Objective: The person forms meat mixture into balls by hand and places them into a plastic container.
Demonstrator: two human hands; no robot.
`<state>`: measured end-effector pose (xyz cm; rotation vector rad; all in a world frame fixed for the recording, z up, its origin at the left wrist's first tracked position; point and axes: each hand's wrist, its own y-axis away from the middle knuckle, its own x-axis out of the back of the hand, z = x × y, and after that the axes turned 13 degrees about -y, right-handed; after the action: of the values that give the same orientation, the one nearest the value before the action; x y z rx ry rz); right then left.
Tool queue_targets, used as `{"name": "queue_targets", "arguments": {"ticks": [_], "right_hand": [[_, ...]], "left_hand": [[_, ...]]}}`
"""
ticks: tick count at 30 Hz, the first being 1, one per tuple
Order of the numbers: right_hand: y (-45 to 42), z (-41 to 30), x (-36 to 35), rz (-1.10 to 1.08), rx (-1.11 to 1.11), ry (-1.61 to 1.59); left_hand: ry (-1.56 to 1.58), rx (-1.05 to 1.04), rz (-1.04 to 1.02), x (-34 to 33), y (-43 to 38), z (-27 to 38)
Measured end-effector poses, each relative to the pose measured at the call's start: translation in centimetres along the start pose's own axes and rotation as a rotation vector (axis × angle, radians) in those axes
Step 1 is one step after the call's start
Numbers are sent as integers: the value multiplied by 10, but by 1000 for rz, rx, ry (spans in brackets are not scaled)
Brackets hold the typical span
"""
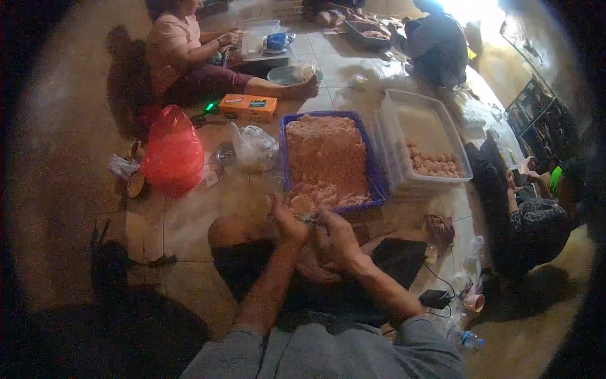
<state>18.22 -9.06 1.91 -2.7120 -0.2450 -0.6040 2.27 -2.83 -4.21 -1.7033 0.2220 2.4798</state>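
Observation:
My left hand (289, 222) is at the near edge of a blue plastic tray (374, 166), a roundish lump of pinkish minced mixture (303, 204) resting at its fingers. Close beside it, my right hand (335, 233) is curled, with a small shiny thing between its fingers that is too blurred to name. The tray holds a large mass of the same mixture (326, 147), heaped at the far end and loose at the near end. To its right, a stack of clear plastic containers (426, 179) has many small balls (433, 162) in the top one's near part.
Left of the tray lie a clear plastic bag (254, 146), a red plastic bag (173, 154) and an orange box (248, 107). Co-workers sit at the far left, far right and right. A black adapter with a cable (435, 298) and a plastic bottle (471, 339) are at the lower right.

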Motion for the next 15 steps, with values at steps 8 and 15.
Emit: {"name": "queue_targets", "arguments": {"ticks": [8, 15], "right_hand": [[-12, -50, 40, -226, -111, 217], [-20, -10, 72, -170, 65, 230]], "left_hand": [[236, 360, -372, -8, 1, 31], [93, 489, -358, -40, 18, 31]]}}
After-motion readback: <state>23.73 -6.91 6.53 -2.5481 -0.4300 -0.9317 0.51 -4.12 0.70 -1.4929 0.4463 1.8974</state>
